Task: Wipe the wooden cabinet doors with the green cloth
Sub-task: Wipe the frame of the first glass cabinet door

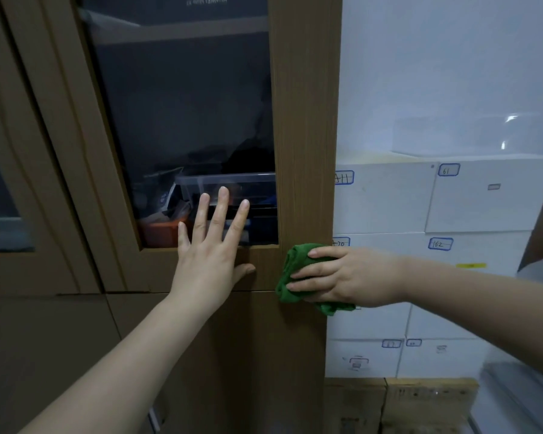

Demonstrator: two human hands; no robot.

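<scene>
Left hand point(210, 255) is flat on the cabinet door point(304, 126), fingers spread wide across the bottom edge of the glass pane point(185, 114). At its 3 o'clock, the right hand point(342, 277) clamps the bunched green cloth point(290, 264) against the door's wooden frame.

We cannot see much of the crumpled green cloth point(290, 270); our right hand point(342, 278) covers its middle. The tall brown wooden cabinet door point(304, 120) runs off at twelve o'clock. Blue writing on the stacked white cardboard boxes point(389, 202) is too small to read.
</scene>
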